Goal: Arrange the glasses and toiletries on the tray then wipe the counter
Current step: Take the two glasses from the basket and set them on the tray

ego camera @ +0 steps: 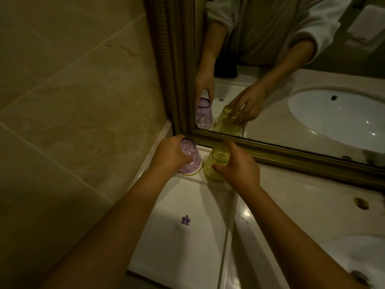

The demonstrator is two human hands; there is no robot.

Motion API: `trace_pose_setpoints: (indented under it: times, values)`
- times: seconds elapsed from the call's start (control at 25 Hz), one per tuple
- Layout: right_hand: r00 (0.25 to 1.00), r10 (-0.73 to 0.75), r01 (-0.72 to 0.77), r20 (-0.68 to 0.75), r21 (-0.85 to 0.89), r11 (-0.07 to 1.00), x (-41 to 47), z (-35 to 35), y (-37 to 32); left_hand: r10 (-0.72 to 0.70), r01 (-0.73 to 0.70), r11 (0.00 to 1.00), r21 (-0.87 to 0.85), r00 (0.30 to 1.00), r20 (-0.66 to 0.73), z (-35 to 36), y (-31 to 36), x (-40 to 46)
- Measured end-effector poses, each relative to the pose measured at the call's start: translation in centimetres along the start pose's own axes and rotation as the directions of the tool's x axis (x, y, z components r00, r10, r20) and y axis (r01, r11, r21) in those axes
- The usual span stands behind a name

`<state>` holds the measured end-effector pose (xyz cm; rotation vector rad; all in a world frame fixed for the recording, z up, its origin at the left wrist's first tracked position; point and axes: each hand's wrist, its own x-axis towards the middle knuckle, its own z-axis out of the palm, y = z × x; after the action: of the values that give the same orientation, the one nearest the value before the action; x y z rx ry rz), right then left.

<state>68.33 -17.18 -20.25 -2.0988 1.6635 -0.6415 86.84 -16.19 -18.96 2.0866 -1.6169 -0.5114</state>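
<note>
A white tray (187, 243) with a purple crown logo lies on the counter against the left wall. At its far end stands a purple glass (192, 158), upside down, with my left hand (169, 156) wrapped around it. Right beside it is a yellow glass (215, 163), tilted toward the mirror, and my right hand (237, 165) grips its side. Both glasses sit close to the mirror's frame. No toiletries are in view.
A gold-framed mirror (291, 155) runs along the back of the pale marble counter (302, 215) and reflects my hands, both glasses and the sink basin. A tiled wall (73, 101) bounds the left side. Dark holes (361, 203) mark the counter at right.
</note>
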Motion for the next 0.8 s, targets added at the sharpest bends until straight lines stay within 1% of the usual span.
trace_pose_setpoints:
  times: [0.08, 0.12, 0.2, 0.32, 0.4, 0.48, 0.56, 0.68, 0.8]
  values:
    - [1.0, -0.001, 0.001, -0.007, 0.011, 1.0, 0.0, 0.2, 0.2, 0.001, -0.001, 1.0, -0.006, 1.0, 0.022, 0.4, -0.3, 0.3]
    - [1.0, -0.001, 0.001, -0.006, 0.026, 1.0, 0.0, 0.3, 0.3, -0.008, 0.009, 0.999, -0.043, 1.0, 0.025, 0.6, -0.6, 0.4]
    - [1.0, 0.009, -0.008, -0.007, 0.067, 0.998, -0.2, 0.6, 0.6, -0.055, 0.054, 0.982, -0.181, 0.999, 0.001, 1.3, -1.2, 0.1]
    - [0.999, 0.032, -0.027, -0.032, 0.163, 0.986, -0.7, 1.1, 1.1, -0.12, 0.076, 0.91, -0.409, 0.989, -0.083, 2.9, -2.2, -1.3]
    - [0.996, 0.072, -0.062, -0.044, 0.198, 0.978, -1.1, 1.4, 1.6, -0.152, 0.077, 0.87, -0.487, 0.982, -0.116, 4.0, -2.8, -2.2]
    - [0.994, 0.099, -0.089, -0.048, 0.17, 0.981, -1.5, 1.7, 2.2, -0.16, 0.068, 0.873, -0.483, 0.975, -0.153, 5.0, -3.2, -2.7]
    - [0.994, 0.1, -0.092, -0.045, 0.156, 0.983, -1.8, 2.2, 2.6, -0.141, 0.03, 0.884, -0.467, 0.969, -0.204, 5.6, -3.5, -2.9]
    - [0.992, 0.113, -0.097, -0.06, 0.224, 0.97, -2.0, 2.6, 2.8, -0.124, 0.005, 0.875, -0.485, 0.969, -0.213, 5.9, -3.8, -3.0]
    - [0.989, 0.125, -0.095, -0.084, 0.292, 0.952, -2.2, 2.9, 2.9, -0.146, 0.026, 0.861, -0.508, 0.969, -0.199, 6.0, -4.4, -2.9]
